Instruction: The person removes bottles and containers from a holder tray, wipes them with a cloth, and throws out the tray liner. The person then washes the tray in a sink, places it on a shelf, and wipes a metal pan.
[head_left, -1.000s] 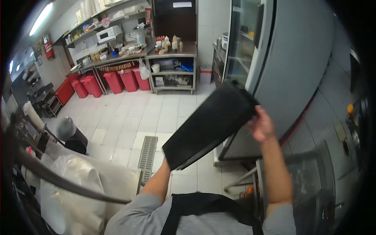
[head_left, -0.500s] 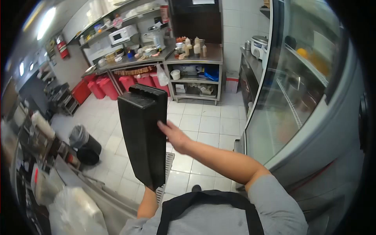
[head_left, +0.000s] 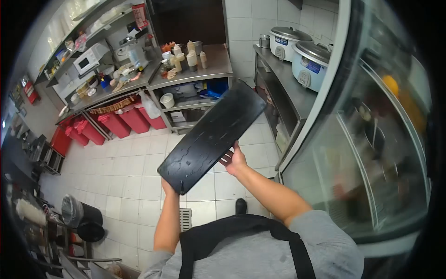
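A long black rectangular container (head_left: 211, 137), apparently plastic, is tilted in front of me, its wide face streaked with wet marks. My left hand (head_left: 169, 187) holds its near left corner, with most fingers hidden beneath it. Along the right long edge is my right hand (head_left: 236, 160), fingers spread and thumb up. Whether its fingertips bear any weight is unclear.
To my right stands a glass-door fridge (head_left: 325, 172). Two rice cookers (head_left: 310, 65) sit on a steel side counter. Sauce bottles (head_left: 191, 58) crowd the back counter, above red bins (head_left: 114, 124). A black trash bin (head_left: 83, 216) stands left on the tiled floor (head_left: 127, 186).
The container has gone from nearly upright to leaning over toward the right, showing its wide wet face. My right hand has moved from its side to the lower right edge. My view has turned right.
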